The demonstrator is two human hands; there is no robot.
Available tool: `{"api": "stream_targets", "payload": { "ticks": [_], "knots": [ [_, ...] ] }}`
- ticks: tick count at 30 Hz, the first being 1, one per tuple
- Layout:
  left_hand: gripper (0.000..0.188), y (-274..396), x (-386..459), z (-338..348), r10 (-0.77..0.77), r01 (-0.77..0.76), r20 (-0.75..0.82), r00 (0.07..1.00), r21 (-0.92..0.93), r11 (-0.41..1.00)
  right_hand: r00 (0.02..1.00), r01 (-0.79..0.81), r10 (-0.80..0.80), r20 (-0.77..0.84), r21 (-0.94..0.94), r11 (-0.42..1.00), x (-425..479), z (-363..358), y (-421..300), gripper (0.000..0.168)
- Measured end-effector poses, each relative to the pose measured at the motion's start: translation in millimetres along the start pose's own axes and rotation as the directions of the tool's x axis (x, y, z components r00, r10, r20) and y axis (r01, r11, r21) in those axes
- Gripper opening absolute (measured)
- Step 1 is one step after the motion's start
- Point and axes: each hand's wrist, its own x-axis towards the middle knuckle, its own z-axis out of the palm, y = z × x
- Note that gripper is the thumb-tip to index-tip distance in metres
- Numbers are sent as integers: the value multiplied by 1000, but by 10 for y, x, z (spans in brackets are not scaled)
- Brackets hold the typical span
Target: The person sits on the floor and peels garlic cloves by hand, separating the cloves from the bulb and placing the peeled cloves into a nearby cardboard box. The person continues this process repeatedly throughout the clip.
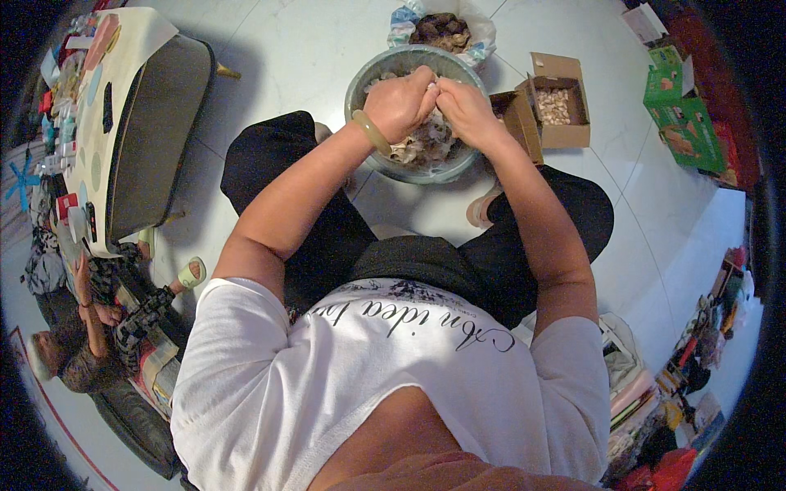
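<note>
Both my hands meet above a round plastic basin (358, 83) between my knees. My left hand (400, 104), with a pale green bangle on its wrist, and my right hand (470, 113) pinch a small whitish piece (431, 86), which looks like a garlic clove. Fingers cover most of that piece. Below them, the basin holds a heap of pale, papery garlic skins (424, 141) mixed with darker bits. Right of the basin, an open cardboard box (577, 136) contains many pale garlic cloves (554, 105).
A second open cardboard box (522, 126) sits between the basin and the clove box. Behind the basin is a plastic bag (485, 40) with a brown mass inside. A cloth-covered table (92, 129) stands left; a person (92, 331) sits beyond it. Green cartons (691, 132) lie far right.
</note>
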Motion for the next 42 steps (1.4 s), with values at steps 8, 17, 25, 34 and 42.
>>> {"api": "stream_targets", "payload": {
  "ticks": [8, 17, 25, 34, 42],
  "knots": [
    [25, 16, -21, -6, 14, -22, -73, 997, -112, 993, 990, 23, 14, -140, 260, 965, -65, 196, 9, 19],
    [21, -15, 3, 62, -45, 27, -138, 989, -135, 990, 882, -245, 468, 57, 903, 352, -123, 286, -256, 15],
    [28, -147, 62, 65, -111, 82, 2, 994, -689, 720, 984, -143, 177, -34, 447, 883, 23, 116, 135, 14],
    [35, -176, 108, 67, -200, 234, 121, 972, -551, 801, 947, 191, -235, -220, -205, 960, -12, -34, 90, 29],
    [43, -93, 77, 32, -175, 353, 348, 921, -557, 752, 958, 155, -151, -243, -3, 988, -78, 18, 108, 27]
  ]
}}
